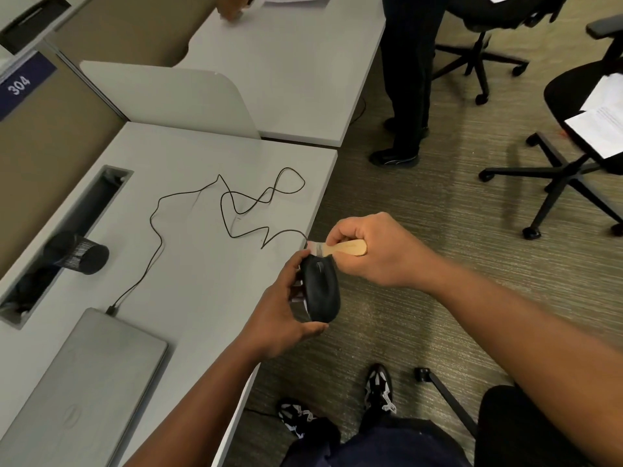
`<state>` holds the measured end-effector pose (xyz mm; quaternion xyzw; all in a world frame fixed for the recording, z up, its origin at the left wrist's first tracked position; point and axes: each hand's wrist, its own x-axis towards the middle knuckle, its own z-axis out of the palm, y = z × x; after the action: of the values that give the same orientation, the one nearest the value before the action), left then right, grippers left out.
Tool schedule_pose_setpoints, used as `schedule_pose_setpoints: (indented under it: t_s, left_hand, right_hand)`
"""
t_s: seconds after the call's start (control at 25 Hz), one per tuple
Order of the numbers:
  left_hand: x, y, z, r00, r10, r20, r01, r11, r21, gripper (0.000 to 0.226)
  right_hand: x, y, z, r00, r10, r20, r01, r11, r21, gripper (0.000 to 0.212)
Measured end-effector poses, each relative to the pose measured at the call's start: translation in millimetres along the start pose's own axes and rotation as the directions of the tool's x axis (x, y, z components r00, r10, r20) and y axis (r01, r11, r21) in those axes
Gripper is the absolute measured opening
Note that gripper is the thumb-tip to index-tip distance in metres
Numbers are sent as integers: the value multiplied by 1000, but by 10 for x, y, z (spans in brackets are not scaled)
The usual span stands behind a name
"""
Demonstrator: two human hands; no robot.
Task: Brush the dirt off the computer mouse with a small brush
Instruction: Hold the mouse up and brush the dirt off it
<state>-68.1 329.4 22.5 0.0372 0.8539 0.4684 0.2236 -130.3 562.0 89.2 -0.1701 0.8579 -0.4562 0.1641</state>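
Note:
A black wired computer mouse (320,291) is held in the air just past the desk's right edge, top side facing me. My left hand (279,318) grips it from the left and below. My right hand (374,251) pinches a small brush (347,248) with a pale wooden handle and a metal ferrule. The brush's bristle end rests at the mouse's front, near the scroll wheel. The mouse's thin black cable (229,210) runs in loose loops across the grey desk (188,271).
A shut grey laptop (87,389) lies at the desk's near left, the cable plugged into it. A black mesh pen cup (79,252) lies beside the cable slot (67,230). Another person (408,79) stands beyond the desk. Office chairs (573,156) stand on the carpet.

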Motion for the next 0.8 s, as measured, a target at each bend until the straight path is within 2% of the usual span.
schedule_pose_setpoints:
  t_s: [0.2, 0.36, 0.48, 0.6, 0.72, 0.8]
  left_hand:
    - [-35, -4, 12, 999, -23, -27, 23, 999, 29, 127]
    - [-48, 23, 18, 999, -24, -23, 25, 998, 61, 127]
    - [-66, 30, 26, 999, -12, -32, 15, 997, 81, 127]
    - [-76, 13, 9, 999, -4, -42, 8, 996, 88, 127]
    - [-65, -5, -7, 999, -6, -44, 9, 997, 80, 127]
    - [-54, -7, -12, 999, -7, -44, 10, 997, 83, 127]
  right_hand:
    - [-28, -64, -53, 992, 62, 110, -65, 998, 22, 3]
    - [-24, -80, -34, 999, 53, 2, -53, 996, 69, 3]
    - [-19, -62, 1, 999, 39, -30, -38, 999, 34, 9]
    - [-29, -59, -8, 999, 44, 3, -44, 998, 41, 10]
    - [-55, -61, -34, 989, 90, 114, -100, 992, 83, 9]
    - [-64, -56, -23, 993, 81, 81, -89, 990, 106, 9]
